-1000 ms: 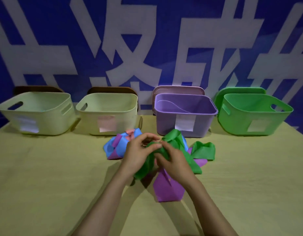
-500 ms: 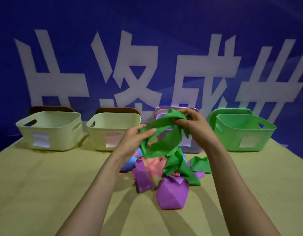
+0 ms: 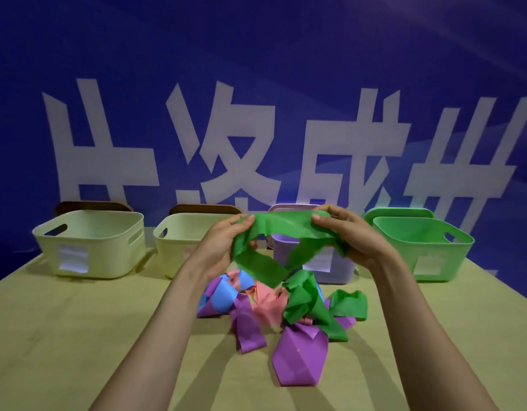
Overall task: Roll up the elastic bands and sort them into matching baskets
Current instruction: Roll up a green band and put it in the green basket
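Clerk: Entry one, the grip?

Checker: Two listed. On the left hand (image 3: 222,247), thumb and fingertips pinch one end of the green band (image 3: 283,224). On the right hand (image 3: 352,238), the same pinch holds the other end. Both are raised above the surface (image 3: 63,336), and the span between them is drawn out flat and roughly level.

Clerk: Remainder of that band?

Checker: It hangs under the hands in two strands that cross in front of the purple basket (image 3: 342,269). The lower end drops toward the pile; whether it touches, cannot tell.

Clerk: The pile?

Checker: One pile of bands (image 3: 271,310), loose and unrolled, on the surface directly beneath the hands.
- One purple band (image 3: 300,360), nearest the person, folded to a point, with a second purple strip just left of it.
- One pink band (image 3: 266,304) in the middle.
- One blue band (image 3: 226,295) at the left side.
- Further green material (image 3: 303,301) at the right; one piece or several, cannot tell.

Clerk: Containers?

Checker: Four in a row at the far edge of the surface. Left to right:
- cream basket (image 3: 108,250), white label (image 3: 74,258) on its front
- second cream basket (image 3: 179,247), right side hidden by the left hand
- purple basket, partly behind the held band
- green basket (image 3: 452,253), far right

Clerk: Behind them?

Checker: A lid stands on edge behind each basket: brown lids (image 3: 93,206) behind the two cream ones, then a purple lid (image 3: 294,206) and a green lid (image 3: 404,211). Last, a blue backdrop (image 3: 256,69) with large white characters.
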A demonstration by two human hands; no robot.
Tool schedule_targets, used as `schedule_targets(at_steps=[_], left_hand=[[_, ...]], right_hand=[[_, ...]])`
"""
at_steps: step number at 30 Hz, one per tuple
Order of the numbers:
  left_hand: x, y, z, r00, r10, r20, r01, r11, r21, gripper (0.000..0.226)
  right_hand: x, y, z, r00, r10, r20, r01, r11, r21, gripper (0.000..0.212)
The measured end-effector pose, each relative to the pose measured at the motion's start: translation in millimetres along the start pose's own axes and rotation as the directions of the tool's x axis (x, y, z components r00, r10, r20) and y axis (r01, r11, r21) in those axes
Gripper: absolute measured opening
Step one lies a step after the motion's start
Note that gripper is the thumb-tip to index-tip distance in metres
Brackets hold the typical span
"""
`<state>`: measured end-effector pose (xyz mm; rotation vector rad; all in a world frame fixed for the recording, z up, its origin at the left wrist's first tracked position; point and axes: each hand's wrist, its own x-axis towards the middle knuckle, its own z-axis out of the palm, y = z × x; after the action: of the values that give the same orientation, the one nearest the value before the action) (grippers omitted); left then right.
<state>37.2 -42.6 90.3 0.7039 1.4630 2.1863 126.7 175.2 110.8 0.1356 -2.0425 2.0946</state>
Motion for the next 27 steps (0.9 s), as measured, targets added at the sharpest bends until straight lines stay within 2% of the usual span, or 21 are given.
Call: schedule_targets(at_steps=[2, 6, 8, 11, 14, 16, 19, 21, 22, 24, 26, 27], left_hand=[[0, -2, -1, 0.999, -0.033, -0.003, 0.034, 0.999, 0.036, 0.013], [1, -2, 1, 0.991, -0.136, -0.012, 0.135, 0.964, 0.229, 0.013], [4, -4, 3, 0.993, -0.082, -0.081, 0.103, 0.946, 0.307, 0.013], [10, -9, 0, 0.989, 0.066, -0.134, -0.011, 0.926, 0.378, 0.005], [14, -10, 1, 0.98, 0.163, -0.118, -0.095, 0.892, 0.442, 0.01], [18, -11, 1, 0.958, 0.248, -0.144, -0.148, 0.858, 0.492, 0.013], [26, -13, -1, 0.927, 0.319, -0.197, -0.164, 0.817, 0.552, 0.013], [30, -13, -2, 0.912, 0.312, -0.266, -0.145, 0.853, 0.501, 0.016], [31, -12, -3, 0.904, 0.297, -0.308, -0.135, 0.88, 0.455, 0.018], [32, -9, -5, 0.89, 0.272, -0.367, -0.105, 0.904, 0.415, 0.02], [28, -9, -6, 0.891, 0.25, -0.378, -0.085, 0.911, 0.404, 0.022], [26, -9, -5, 0.901, 0.236, -0.365, -0.078, 0.914, 0.398, 0.021]], right_hand=[[2, 4, -3, 1.0, 0.018, -0.016, -0.018, 0.999, -0.041, 0.015], [6, 8, -4, 1.0, 0.027, -0.014, -0.027, 0.999, -0.04, 0.004], [6, 8, -4, 1.0, 0.011, -0.014, -0.012, 0.996, -0.09, 0.005], [4, 9, -3, 0.997, -0.045, -0.069, 0.025, 0.964, -0.265, 0.008], [2, 11, -4, 0.997, -0.049, -0.053, 0.032, 0.958, -0.285, 0.014], [3, 14, -7, 0.999, -0.001, -0.046, -0.012, 0.957, -0.291, 0.018], [-1, 16, -13, 0.979, 0.167, 0.113, -0.119, 0.931, -0.346, 0.016], [-5, 19, -17, 0.954, 0.217, 0.207, -0.11, 0.894, -0.434, 0.015], [-7, 20, -18, 0.955, 0.197, 0.223, -0.08, 0.893, -0.444, 0.016], [-8, 25, -18, 0.979, 0.085, 0.183, -0.024, 0.95, -0.312, 0.02], [-7, 31, -18, 0.999, 0.0, 0.053, 0.004, 0.997, -0.083, 0.024], [-6, 35, -16, 1.0, -0.016, 0.013, 0.016, 0.999, -0.034, 0.025]])
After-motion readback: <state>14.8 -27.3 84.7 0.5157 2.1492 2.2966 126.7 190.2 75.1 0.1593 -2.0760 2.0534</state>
